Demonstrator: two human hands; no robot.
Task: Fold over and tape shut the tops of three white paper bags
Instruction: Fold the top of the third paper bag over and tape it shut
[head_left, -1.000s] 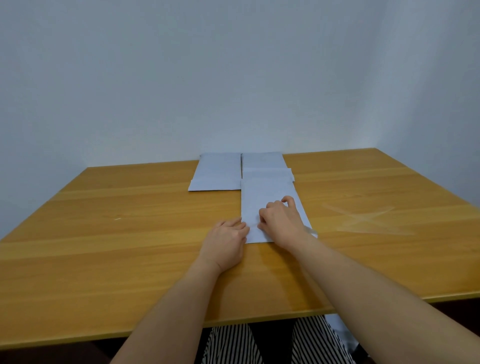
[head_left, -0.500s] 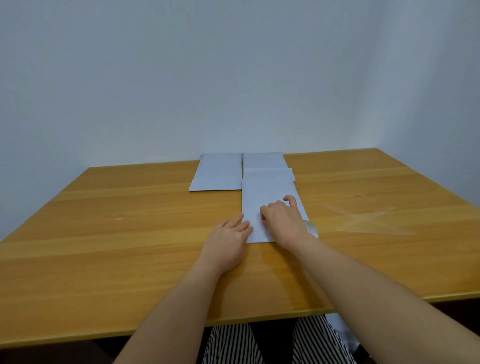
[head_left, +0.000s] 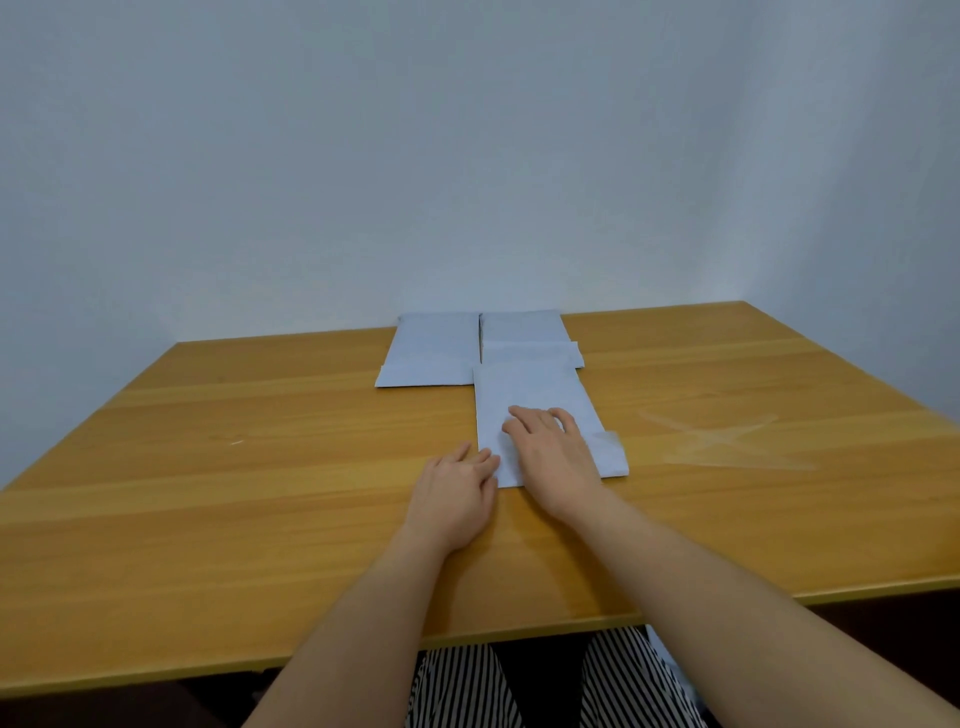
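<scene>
Three flat white paper bags lie on the wooden table (head_left: 260, 467). The nearest bag (head_left: 530, 400) lies lengthwise at the centre, its near end folded over. A strip of clear tape (head_left: 608, 447) sticks out past its right edge. My right hand (head_left: 550, 452) lies flat on the folded end, fingers spread, pressing down. Just off the bag's left edge, my left hand (head_left: 457, 493) rests on the table with its fingertips at the bag's near left corner. At the back lie the left bag (head_left: 431, 353) and the right bag (head_left: 524, 338), side by side.
Clear tape strips forming an X (head_left: 727, 441) are stuck to the table at the right. The table's near edge runs just above my striped trousers (head_left: 457, 686). A plain wall stands behind the table.
My right hand has opened flat and slid left over the folded end, uncovering the tape at the bag's right edge. My left hand's fingers have spread slightly.
</scene>
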